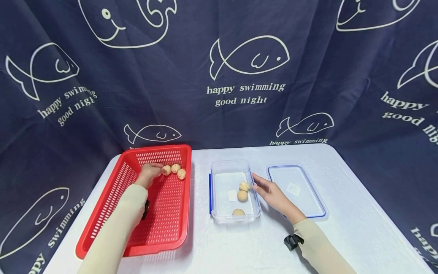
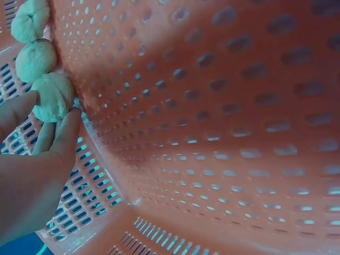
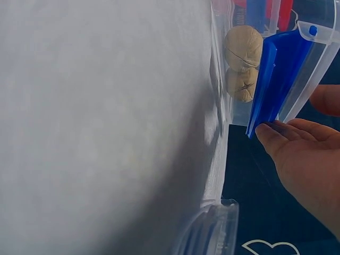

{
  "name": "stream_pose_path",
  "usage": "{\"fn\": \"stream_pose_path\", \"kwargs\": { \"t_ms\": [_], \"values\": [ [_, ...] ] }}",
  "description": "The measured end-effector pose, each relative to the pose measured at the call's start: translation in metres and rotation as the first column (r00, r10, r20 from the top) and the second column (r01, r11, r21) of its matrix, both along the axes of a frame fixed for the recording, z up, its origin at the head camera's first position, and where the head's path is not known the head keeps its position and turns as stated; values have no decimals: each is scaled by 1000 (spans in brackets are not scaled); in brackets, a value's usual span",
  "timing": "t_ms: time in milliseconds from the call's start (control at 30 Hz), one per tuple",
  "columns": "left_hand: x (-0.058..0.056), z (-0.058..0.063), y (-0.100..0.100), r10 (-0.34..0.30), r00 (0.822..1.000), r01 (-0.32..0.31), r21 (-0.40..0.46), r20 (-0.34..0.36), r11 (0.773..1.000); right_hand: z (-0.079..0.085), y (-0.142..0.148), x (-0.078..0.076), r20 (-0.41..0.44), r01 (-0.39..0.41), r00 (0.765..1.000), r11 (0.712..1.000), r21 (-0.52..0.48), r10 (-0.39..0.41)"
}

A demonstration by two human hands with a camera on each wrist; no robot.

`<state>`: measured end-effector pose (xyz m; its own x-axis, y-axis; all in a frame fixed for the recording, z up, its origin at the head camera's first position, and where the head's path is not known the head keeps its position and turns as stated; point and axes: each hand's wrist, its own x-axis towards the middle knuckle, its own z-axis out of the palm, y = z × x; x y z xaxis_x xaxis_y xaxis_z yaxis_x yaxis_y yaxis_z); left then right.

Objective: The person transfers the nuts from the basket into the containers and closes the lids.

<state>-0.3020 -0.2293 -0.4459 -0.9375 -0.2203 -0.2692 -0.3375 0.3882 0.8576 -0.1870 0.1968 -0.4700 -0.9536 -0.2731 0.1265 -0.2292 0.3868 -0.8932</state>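
Inside the red plastic basket [image 1: 164, 243], three walnuts sit together in the far right corner. My left hand [image 1: 149, 175] reaches in and pinches the leftmost walnut [image 1: 167, 170] between thumb and fingers, as the left wrist view shows on the walnut [image 2: 53, 97]. Touching it in a row are a second walnut [image 1: 175, 168] and a third walnut [image 1: 181, 174]. Fingertips of my right hand [image 1: 273, 195] touch the blue side flap [image 3: 281, 69] of the clear plastic box [image 1: 219, 217], thumb near its rim. Three walnuts lie in the box, one a walnut [image 1: 242, 196] near its right wall.
A clear lid with a blue seal [image 1: 295, 190] lies flat to the right of the box, close to my right hand. White cloth [image 1: 219, 251] covers the table. Behind it hangs a dark blue curtain [image 1: 191, 102] with fish drawings.
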Motion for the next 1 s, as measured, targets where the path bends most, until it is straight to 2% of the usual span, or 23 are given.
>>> {"fn": "stream_pose_path", "kwargs": {
  "t_ms": [167,500,833,1000],
  "values": [
    [10,6,8,0,1000,0,-24,-7,1000,1,-1,1,12,4,1000,1000,0,-4],
    [10,3,8,-14,1000,11,-96,-23,995,3,-1,2,6,7,1000,1000,6,-7],
    [12,6,8,-3,1000,1,-90,-22,996,2,-1,2,1,13,1000,1000,6,-13],
    [13,9,8,12,999,-14,-51,-45,999,2,-1,1,3,18,1000,1000,11,-18]
  ]
}}
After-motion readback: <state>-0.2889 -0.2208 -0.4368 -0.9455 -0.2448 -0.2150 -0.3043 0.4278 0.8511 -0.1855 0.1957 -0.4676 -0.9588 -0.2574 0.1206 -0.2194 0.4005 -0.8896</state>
